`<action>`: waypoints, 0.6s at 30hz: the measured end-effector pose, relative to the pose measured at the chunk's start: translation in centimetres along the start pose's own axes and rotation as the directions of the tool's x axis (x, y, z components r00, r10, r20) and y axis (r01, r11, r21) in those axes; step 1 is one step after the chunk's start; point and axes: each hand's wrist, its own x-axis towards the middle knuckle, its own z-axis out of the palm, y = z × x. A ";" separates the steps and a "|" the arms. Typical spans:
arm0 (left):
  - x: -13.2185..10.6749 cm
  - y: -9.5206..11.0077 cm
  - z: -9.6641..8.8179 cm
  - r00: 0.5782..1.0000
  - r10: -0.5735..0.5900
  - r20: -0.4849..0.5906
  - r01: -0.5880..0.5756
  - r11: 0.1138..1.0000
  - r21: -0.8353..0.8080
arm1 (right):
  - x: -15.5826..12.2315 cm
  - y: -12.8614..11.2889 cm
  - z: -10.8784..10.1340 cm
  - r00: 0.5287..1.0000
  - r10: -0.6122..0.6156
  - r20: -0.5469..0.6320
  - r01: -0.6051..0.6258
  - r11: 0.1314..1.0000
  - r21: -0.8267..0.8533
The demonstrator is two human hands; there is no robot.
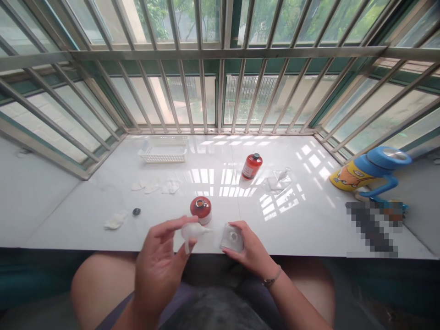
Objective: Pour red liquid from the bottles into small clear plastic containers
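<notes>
My left hand hovers at the near edge of the white sill, pinching a small white cotton piece between thumb and fingers. My right hand grips a small clear plastic package just to the right. Right behind both hands stands an open brown-red bottle with no cap. A small black cap lies to the left of it. A second red bottle, capped, stands farther back.
A white plastic basket sits at the back left. White cotton pieces and another wad lie on the left. Crumpled clear wrapping lies right of centre. A blue and yellow jug lies at the right. Window bars enclose the sill.
</notes>
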 end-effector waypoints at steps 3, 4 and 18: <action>3.0 -0.8 -3.0 0.949 0.258 -0.179 -0.218 0.951 0.218 | -0.1 0.0 0.0 1.000 -0.002 0.006 0.002 1.000 -0.007; 4.3 -1.8 -4.1 0.922 0.345 -0.176 -0.264 0.893 0.366 | -0.1 0.0 0.0 1.000 -0.002 0.006 0.002 1.000 -0.010; 17.3 -17.2 -6.8 0.938 -0.108 0.329 -0.262 0.399 0.878 | 0.0 0.0 0.1 1.000 -0.014 -0.021 0.014 1.000 -0.020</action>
